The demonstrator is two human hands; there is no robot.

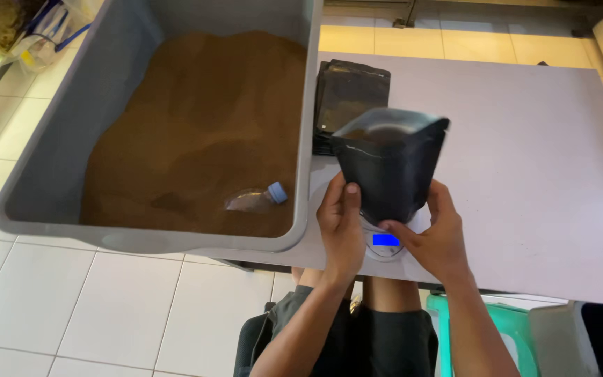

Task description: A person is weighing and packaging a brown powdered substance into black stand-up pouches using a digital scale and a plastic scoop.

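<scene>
Right now I have both hands on the black, glossy stand-up pouch [390, 164], which sits upright on the small white digital scale with a blue lit display [385, 244] at the near edge of the pale grey table [525, 174]. My left hand [340, 227] is wrapped around the pouch's lower left side, thumb up along the edge; my right hand [438, 237] grips the lower right corner, fingers curled under the base. The pouch's long axis runs roughly vertical, leaning slightly away from me, with its open mouth pointing up and showing brown powder inside.

I judge the main risk to be a tip: the pouch is top-heavy on a small platform, and a loosened grip could spill powder across the table. My fingers pressing down could also falsify the reading.

To the left, the large grey plastic tub [57, 160] holds brown powder [197, 132] with a clear plastic bottle with a blue cap [256, 199] half buried. A stack of flat black pouches [350, 91] lies behind.
</scene>
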